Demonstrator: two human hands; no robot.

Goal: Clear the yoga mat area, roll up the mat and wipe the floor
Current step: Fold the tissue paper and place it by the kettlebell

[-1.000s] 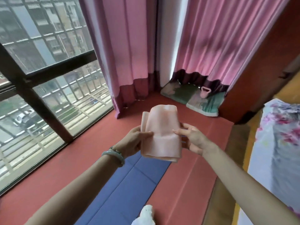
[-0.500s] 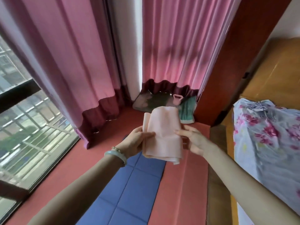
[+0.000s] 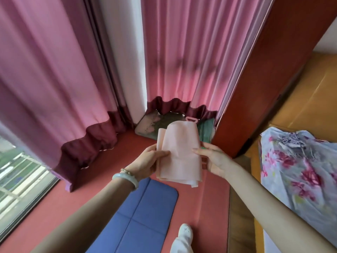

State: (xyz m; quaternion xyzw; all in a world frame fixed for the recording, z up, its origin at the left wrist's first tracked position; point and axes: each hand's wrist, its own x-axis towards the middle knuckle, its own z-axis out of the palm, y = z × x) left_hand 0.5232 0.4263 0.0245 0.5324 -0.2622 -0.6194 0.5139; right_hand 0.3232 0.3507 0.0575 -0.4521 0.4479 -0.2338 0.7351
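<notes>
Red floor [image 3: 113,181] in a corner bay with pink curtains [image 3: 45,70] hemmed in dark maroon. Left hand [image 3: 145,162] pinches the left edge of a folded pale-pink cloth [image 3: 179,154], thumb on the front, fingers behind. Right hand [image 3: 213,158] holds the cloth's right edge, thumb on the front, fingers curled behind it. Cloth hangs upright between both hands, raised off the floor. Pale green bangle [image 3: 125,178] on the left wrist. Below the hands, a blue foam yoga mat [image 3: 142,214] with fold creases lies flat and unrolled on the floor. White-socked foot [image 3: 185,232] just right of the mat. Beyond the hands, a green and pink floor cushion [image 3: 155,123] sits in the corner under the curtains. Right of the right hand: floral bedding [image 3: 295,167]. Far left of the left hand: window [image 3: 16,178].
</notes>
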